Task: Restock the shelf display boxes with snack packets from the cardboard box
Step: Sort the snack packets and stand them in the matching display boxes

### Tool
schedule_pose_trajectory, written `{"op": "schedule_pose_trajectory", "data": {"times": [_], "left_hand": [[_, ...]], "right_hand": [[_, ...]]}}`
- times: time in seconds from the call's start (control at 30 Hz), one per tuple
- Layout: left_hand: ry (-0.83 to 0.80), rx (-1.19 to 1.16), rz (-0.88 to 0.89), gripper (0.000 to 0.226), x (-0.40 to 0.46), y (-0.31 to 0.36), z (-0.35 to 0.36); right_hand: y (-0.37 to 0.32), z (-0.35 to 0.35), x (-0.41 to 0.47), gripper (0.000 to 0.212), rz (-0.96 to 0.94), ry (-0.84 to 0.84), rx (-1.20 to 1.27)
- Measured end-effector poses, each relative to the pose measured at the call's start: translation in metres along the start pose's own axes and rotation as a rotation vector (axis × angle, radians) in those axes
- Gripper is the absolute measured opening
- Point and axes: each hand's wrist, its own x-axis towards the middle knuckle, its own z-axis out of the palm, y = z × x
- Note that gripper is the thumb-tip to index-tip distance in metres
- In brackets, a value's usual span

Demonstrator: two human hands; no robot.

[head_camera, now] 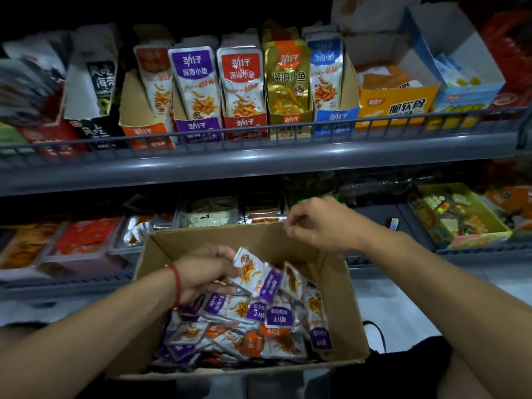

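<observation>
step: gathering a handful of packets from the box for the display boxes above.
left hand (207, 273): down in the near-left part of the box, fingers curled round a few packets (250, 270) at the top of the heap.
right hand (316, 226): hovers by the far rim of the box, fingers loosely curled, nothing seen in them; I cannot tell whether it touches the rim.
box (342, 283): near and centre, below the shelves, with purple and orange packets heaped loose inside.
display boxes (198, 126): on the upper shelf (259, 159), far from both hands, packets standing upright, one colour to a box.
packets and hand: the held ones stick out right of the left fingers; the rest of the heap lies just right and nearer.
doing it well: probably take one colour only, square the packets into a stack facing one way, and grip across the edges so they do not fan out. The right hand could steady the stack before it goes up to the matching box.
</observation>
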Motion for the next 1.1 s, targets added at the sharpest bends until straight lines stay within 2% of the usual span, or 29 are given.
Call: {"op": "schedule_pose_trajectory", "data": {"times": [0.1,0.17,0.27,0.3,0.37,0.53,0.6,0.7,0.8,0.87,0.93,0.97,1.1], "left_hand": [[-0.010,-0.150,0.115,0.019,-0.025,0.017,-0.008],[-0.044,-0.282,0.164,0.028,-0.038,0.024,-0.010],[-0.094,-0.448,0.207,0.045,-0.047,0.029,-0.010],[-0.092,-0.486,0.220,0.049,-0.049,0.030,-0.010],[-0.089,-0.538,0.249,0.049,-0.052,0.032,-0.011],[-0.173,-0.626,0.322,0.022,-0.063,0.042,-0.019],[-0.199,-0.684,0.369,0.026,-0.069,0.047,-0.022],[-0.224,-0.794,0.452,0.039,-0.074,0.054,-0.033],[-0.124,-0.816,0.516,0.034,-0.075,0.057,-0.054],[-0.011,-0.799,0.526,0.034,-0.074,0.055,-0.068],[0.043,-0.797,0.517,0.031,-0.075,0.052,-0.076],[0.051,-0.795,0.510,0.030,-0.076,0.050,-0.077],[0.048,-0.766,0.500,0.028,-0.078,0.043,-0.074]], "right_hand": [[0.002,0.006,-0.004,0.046,0.147,-0.216,-0.088],[0.004,0.010,-0.008,0.052,0.211,-0.229,0.104],[-0.004,0.008,-0.013,0.026,0.315,-0.051,0.719],[-0.009,0.006,-0.014,0.020,0.324,0.001,0.833],[-0.017,0.002,-0.016,0.017,0.311,0.066,0.928],[-0.041,-0.006,-0.016,0.018,0.334,0.218,1.059],[-0.053,-0.012,-0.008,0.021,0.308,0.284,1.080],[-0.077,-0.031,0.013,0.016,0.231,0.373,0.975],[-0.102,-0.067,0.040,0.006,0.055,0.517,0.648],[-0.117,-0.098,0.060,0.012,-0.069,0.618,0.388],[-0.127,-0.123,0.080,0.009,-0.099,0.675,0.102],[-0.132,-0.134,0.090,0.018,-0.098,0.699,-0.027],[-0.148,-0.154,0.122,0.031,-0.138,0.715,-0.293]]}}
